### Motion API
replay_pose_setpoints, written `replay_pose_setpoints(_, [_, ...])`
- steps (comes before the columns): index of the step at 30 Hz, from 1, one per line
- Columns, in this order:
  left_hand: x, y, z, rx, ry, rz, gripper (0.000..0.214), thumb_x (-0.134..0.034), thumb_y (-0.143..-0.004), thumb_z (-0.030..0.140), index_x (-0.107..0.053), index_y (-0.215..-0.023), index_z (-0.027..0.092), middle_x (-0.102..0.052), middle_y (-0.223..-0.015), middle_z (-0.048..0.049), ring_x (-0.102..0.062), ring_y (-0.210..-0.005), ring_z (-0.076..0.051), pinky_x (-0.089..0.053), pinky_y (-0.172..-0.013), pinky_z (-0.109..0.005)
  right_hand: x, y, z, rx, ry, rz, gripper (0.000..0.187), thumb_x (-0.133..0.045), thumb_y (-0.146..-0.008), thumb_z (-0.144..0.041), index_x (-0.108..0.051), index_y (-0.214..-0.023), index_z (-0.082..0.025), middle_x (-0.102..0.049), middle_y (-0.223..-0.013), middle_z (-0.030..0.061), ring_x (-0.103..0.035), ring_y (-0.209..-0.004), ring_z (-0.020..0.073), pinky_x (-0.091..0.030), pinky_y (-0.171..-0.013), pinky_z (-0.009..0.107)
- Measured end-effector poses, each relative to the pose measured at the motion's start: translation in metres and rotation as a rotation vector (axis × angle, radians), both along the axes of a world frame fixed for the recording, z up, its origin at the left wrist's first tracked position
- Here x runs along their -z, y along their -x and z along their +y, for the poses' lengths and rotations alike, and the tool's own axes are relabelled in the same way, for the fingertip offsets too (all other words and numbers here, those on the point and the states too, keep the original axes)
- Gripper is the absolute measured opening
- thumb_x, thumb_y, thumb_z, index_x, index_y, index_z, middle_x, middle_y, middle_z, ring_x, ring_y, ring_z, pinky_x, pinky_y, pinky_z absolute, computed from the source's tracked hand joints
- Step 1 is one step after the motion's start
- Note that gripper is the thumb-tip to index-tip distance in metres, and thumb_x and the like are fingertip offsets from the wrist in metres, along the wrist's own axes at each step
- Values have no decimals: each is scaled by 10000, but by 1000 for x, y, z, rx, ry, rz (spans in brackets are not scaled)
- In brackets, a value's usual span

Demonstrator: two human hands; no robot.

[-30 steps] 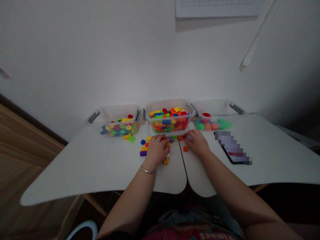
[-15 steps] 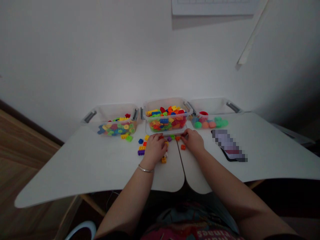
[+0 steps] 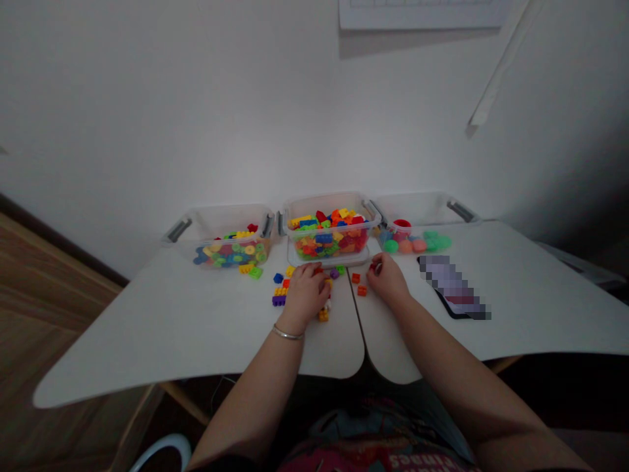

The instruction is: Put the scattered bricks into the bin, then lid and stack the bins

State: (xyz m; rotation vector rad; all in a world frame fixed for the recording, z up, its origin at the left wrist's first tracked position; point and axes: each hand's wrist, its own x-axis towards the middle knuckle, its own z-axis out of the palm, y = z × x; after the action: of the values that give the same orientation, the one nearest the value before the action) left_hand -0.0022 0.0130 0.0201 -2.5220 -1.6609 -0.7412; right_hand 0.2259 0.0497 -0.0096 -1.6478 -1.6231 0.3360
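Your left hand point(image 3: 305, 293) is curled over the loose bricks near the far edge of the white table point(image 3: 147, 328), fingers bunched and pressed down, though I can't tell if they're gripping anything. There's a thin silver bangle point(image 3: 288, 334) on that wrist. Your right hand point(image 3: 387, 278) is just right of the table's centre seam, fingertips point(image 3: 381, 264) pinched on what looks like a small red plastic brick point(image 3: 376, 267), with a small orange brick point(image 3: 362, 290) just below. Right behind your hands is a clear plastic tub of mixed bricks point(image 3: 328, 198). A clear tub of colourful bricks and rings point(image 3: 230, 217) sits left of it, and a clear tub of round coloured pieces point(image 3: 422, 206) sits right. A black phone with a blurred screen point(image 3: 455, 288) lies near the right edge.
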Motion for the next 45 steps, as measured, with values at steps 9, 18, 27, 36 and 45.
replay_pose_setpoints(9, [1, 1, 2, 2, -3, -14, 208, -572, -859, 246, -743, -972, 208, -627, -1230, -84, -515, -1161, -258, -406, -1065, -443, -38, 4, -10, -115, -624, 10, 288, -505, -770, -143, -612, -1029, -211, -564, -809, 27, -502, -697, 167, -476, -685, 335])
replay_pose_setpoints(18, [5, 3, 4, 8, -10, -7, 211, -570, -857, 263, -745, -967, 218, -626, -1226, -75, -524, -1149, -262, -411, -1059, -444, -111, 30, 32, -95, -605, 397, 146, -607, -792, -281, -591, -922, -217, -616, -886, 12, -555, -742, 138, -451, -615, 262])
replay_pose_setpoints(27, [2, 2, 4, 17, -3, -25, 214, -567, -849, 240, -745, -965, 217, -623, -1227, -76, -522, -1146, -257, -418, -1055, -445, -126, 60, 69, -146, -311, -73, 83, -629, -777, -261, -660, -829, -205, -689, -847, 37, -605, -863, 204, -445, -871, 382])
replay_pose_setpoints(36, [3, 2, 5, 17, 1, -14, 220, -566, -855, 249, -743, -984, 222, -627, -1214, -77, -524, -1143, -253, -410, -1060, -441, -118, 58, 61, -189, -362, 65, 241, -595, -798, -232, -627, -1033, -189, -708, -1007, 66, -642, -966, 214, -448, -955, 421])
replay_pose_setpoints(45, [1, 2, 1, 8, -1, -18, 205, -568, -859, 255, -741, -964, 222, -624, -1218, -72, -519, -1156, -264, -413, -1065, -453, -65, 22, 0, -268, -419, 117, 166, -526, -834, -264, -671, -895, -210, -698, -881, 60, -616, -808, 193, -499, -781, 355])
